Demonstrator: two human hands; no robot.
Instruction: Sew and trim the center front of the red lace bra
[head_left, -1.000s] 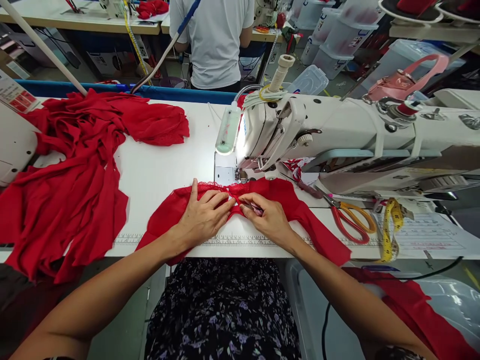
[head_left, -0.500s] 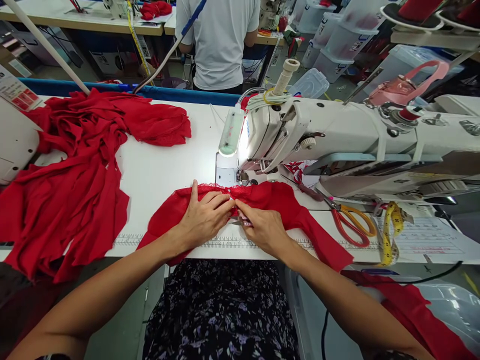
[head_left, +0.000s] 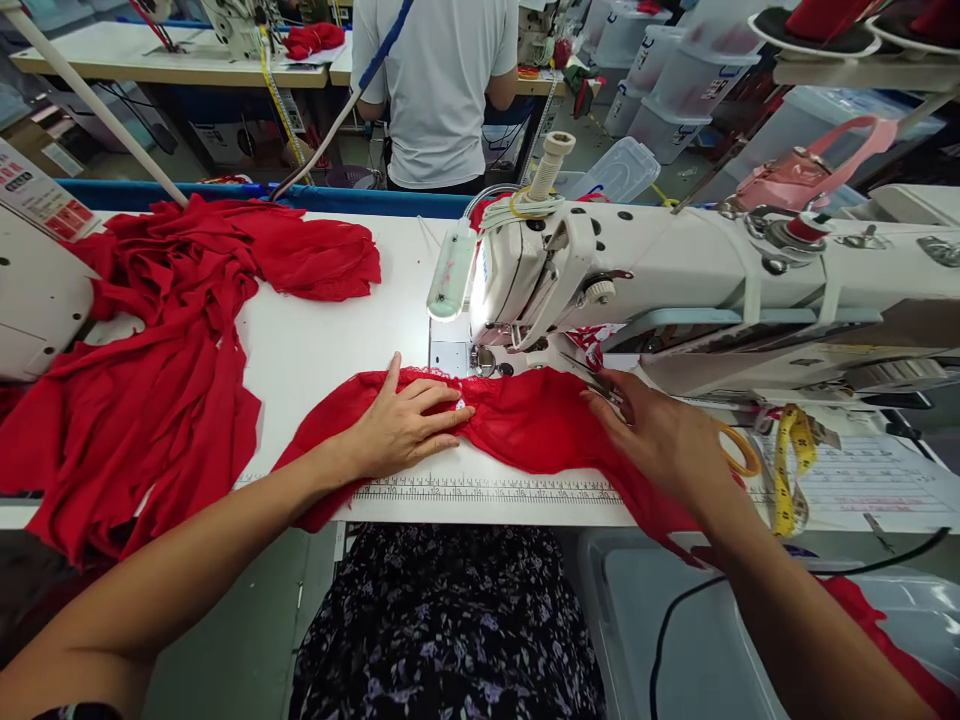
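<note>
My left hand [head_left: 412, 420] lies flat on a red fabric piece [head_left: 540, 420] with a lacy upper edge, fingers spread beside a small white spot. This fabric stretches across the table just in front of the sewing machine's presser foot [head_left: 484, 358]. Over at the right, my right hand [head_left: 660, 430] has its thumb and fingers closed around a small metal tool that looks like thread snips [head_left: 611, 396], partly hidden by the fingers. Below that hand shows the orange handle of a pair of scissors [head_left: 741, 450]; the rest is covered.
A heap of red fabric [head_left: 180, 330] covers the left of the table. The sewing machine [head_left: 660, 250] spans the right side. A yellow tape measure [head_left: 791, 465] and a written sheet [head_left: 870, 475] lie at right. A person in a white shirt [head_left: 424, 90] is beyond the table.
My right hand has left the middle of the fabric and moved right, to beside the scissors. My left hand stays on the fabric. The view has shifted slightly.
</note>
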